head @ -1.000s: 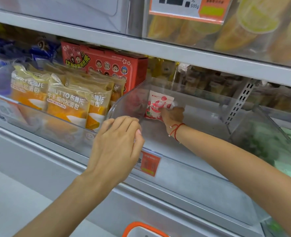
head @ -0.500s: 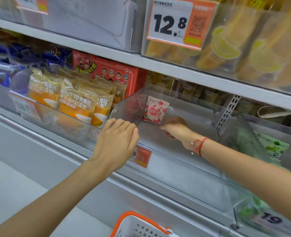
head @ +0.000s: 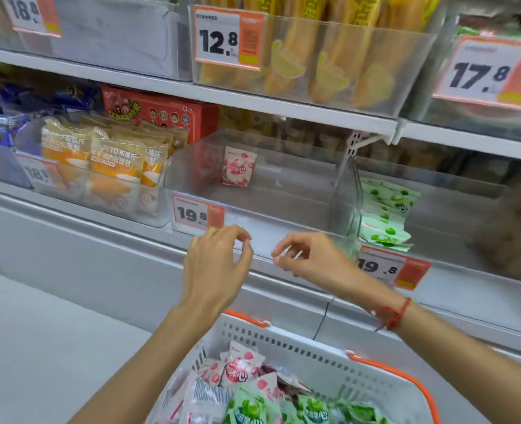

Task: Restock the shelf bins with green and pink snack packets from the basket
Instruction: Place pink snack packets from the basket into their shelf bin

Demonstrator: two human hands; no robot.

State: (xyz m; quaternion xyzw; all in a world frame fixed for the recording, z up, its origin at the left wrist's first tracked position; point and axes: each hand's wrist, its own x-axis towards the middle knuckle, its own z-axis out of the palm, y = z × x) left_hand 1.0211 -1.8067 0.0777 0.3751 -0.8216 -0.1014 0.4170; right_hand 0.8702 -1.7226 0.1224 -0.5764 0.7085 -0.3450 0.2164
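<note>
Two shelf tiers (head: pixel 283 107), clear bins (head: pixel 283 179), pale floor (head: pixel 39 332), far right blurred

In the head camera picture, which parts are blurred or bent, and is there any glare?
Head view: both hands, left hand and right hand, are motion-smeared; the shelf edges bow from the wide lens; the clear bin shows soft reflections; the far right is out of focus.

Two bare forearms reach up and forward, converging toward the middle of the view. Left hand (head: pixel 216 261): back toward the camera, fingers loosely curled, thumb near the forefinger, holding nothing. Right hand (head: pixel 308 258): fingers likewise loosely curled and empty (a red cord bracelet (head: pixel 395 313) circles its wrist).
</note>
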